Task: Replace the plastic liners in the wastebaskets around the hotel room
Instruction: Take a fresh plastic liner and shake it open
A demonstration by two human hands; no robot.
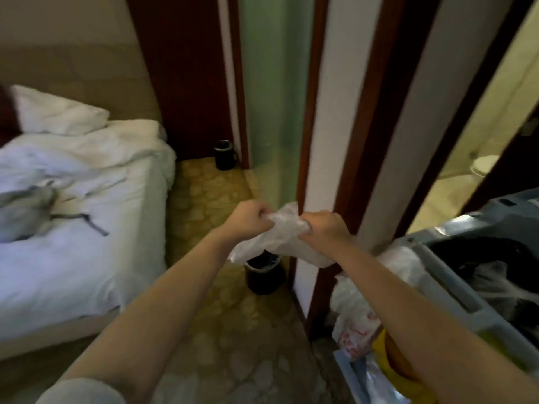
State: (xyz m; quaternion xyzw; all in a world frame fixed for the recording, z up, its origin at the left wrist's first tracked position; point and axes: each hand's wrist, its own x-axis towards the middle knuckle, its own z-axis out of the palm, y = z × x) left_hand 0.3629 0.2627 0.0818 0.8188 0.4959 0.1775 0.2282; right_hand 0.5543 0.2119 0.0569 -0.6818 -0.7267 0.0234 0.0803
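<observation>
A crumpled white plastic liner (281,240) hangs between my two hands at chest height. My left hand (248,218) grips its left top edge in a fist. My right hand (323,228) grips the right top edge the same way. Directly below the liner a dark round wastebasket (264,275) stands on the patterned carpet beside the wall corner; the liner hides part of its rim. A second dark wastebasket (225,155) stands farther off against the wooden panel, past the bed's corner.
An unmade white bed (87,205) with a grey cloth fills the left. A grey housekeeping cart (478,287) with a dark bag and white bags stands at the right. A bathroom doorway (478,158) opens behind it. Carpeted floor runs between bed and wall.
</observation>
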